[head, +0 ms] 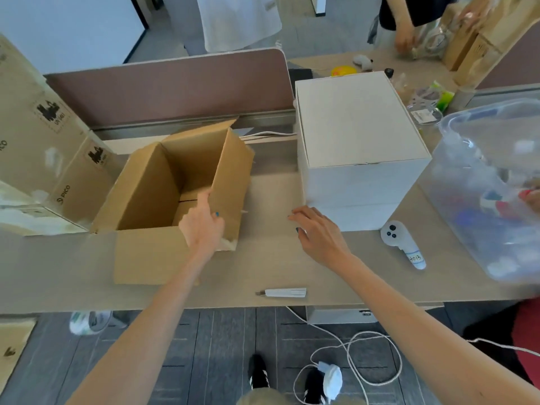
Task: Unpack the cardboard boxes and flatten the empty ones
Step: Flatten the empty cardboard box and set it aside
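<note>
Your left hand [203, 225] has its grip around the right flap of the open brown box [146, 188], which stands on the worktop [263, 264]. Your right hand [320, 233], to the right of this box, holds nothing. Its fingers are spread just beside the closed white box [356, 135].

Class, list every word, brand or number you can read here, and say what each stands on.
"PICO": printed on the side of the stacked carton at the left.
"H013": handwritten on the handle label of the white controller.
Unreadable: small print under the black logos on those cartons; the paper tag behind the white box.
None shows on the open brown box.
</note>
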A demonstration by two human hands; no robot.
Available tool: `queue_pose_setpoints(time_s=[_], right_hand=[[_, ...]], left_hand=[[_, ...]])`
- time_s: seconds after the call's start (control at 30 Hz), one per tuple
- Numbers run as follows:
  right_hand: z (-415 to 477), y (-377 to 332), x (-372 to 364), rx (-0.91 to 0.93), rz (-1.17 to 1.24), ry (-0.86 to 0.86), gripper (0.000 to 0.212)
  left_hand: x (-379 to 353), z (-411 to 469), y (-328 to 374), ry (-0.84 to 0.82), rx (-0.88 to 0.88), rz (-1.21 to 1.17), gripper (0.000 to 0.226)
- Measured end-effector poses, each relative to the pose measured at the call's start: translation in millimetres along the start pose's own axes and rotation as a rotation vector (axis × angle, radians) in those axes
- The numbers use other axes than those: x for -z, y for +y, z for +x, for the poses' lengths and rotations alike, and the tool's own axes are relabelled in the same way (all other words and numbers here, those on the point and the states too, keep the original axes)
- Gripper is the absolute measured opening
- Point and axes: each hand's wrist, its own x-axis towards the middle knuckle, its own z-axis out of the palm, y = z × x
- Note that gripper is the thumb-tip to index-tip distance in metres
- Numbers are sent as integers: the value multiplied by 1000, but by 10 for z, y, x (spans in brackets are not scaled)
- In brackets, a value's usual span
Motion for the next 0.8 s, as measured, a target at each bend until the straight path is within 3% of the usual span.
queue_pose_setpoints(time_s=[0.1,0.2,0.37,0.5,0.6,0.7,0.8], right_hand=[[63,-128,-125,-11,29,-9,34],[173,-287,-277,-76,79,-44,32],[425,-606,-578,-261,238,-102,31],[628,-953,-806,-516,539,-34,28],[762,-1188,-939,-691,667,-53,39],[887,-1367,-1030,-822,939,-150,37],[1001,-1433,-1090,-890,1148,-95,37]], left_hand=[[275,51,-251,127,8,-117,51],[546,149,-480,137,7,-230,50],[944,346,-866,22,120,-567,53],[1214,517,-1123,-35,290,-934,51],[1326,658,-1357,-93,407,-1155,50],[1327,736,-1572,-191,564,-1384,49],[1214,791,-1767,-277,656,-1573,48]])
